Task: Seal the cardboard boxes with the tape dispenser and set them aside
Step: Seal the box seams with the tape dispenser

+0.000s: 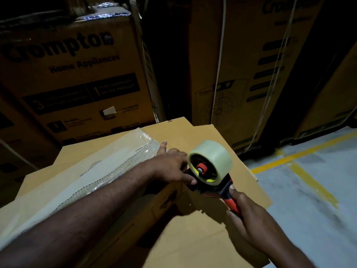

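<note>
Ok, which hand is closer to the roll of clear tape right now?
Left. The left hand lies right beside the tape roll, its thumb against the front end of the tape dispenser. The right hand grips the red handle, farther back toward the person.

Grey floor, yellow lines; strapped printed cartons standing on it.
</note>
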Motion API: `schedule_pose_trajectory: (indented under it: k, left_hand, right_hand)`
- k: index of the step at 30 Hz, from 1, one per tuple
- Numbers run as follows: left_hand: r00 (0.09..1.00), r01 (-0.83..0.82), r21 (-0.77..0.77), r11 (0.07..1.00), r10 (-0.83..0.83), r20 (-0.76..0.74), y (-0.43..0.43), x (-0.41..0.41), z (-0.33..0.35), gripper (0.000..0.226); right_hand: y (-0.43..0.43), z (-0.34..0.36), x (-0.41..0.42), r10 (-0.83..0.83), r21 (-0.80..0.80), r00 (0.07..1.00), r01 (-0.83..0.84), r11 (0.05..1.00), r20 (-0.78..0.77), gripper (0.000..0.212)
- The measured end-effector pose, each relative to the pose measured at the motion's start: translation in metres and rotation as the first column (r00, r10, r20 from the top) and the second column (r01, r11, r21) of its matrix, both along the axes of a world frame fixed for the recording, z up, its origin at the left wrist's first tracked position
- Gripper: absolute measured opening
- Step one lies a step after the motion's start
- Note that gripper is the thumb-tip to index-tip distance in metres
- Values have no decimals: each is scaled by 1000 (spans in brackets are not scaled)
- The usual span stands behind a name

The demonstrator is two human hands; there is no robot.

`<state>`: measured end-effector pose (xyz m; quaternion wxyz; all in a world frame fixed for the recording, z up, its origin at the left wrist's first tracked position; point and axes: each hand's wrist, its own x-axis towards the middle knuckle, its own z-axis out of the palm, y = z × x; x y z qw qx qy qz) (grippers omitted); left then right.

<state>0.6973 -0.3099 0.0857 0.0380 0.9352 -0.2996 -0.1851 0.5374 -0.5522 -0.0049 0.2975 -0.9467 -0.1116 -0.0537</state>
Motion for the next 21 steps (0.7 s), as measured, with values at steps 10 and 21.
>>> schedule_pose_trajectory:
  k: [10,21]
  left_hand:
    - [998,-36,-17,999,37,54,1,-3,-8,68]
    - [985,9,-7,1000,-8,171,15,-2,-11,80]
  right_hand:
    - [-1,-4,-1,25,71,998,-20,997,-65,67]
    - [9,-15,0,43,97,989,-30,995,-139,55]
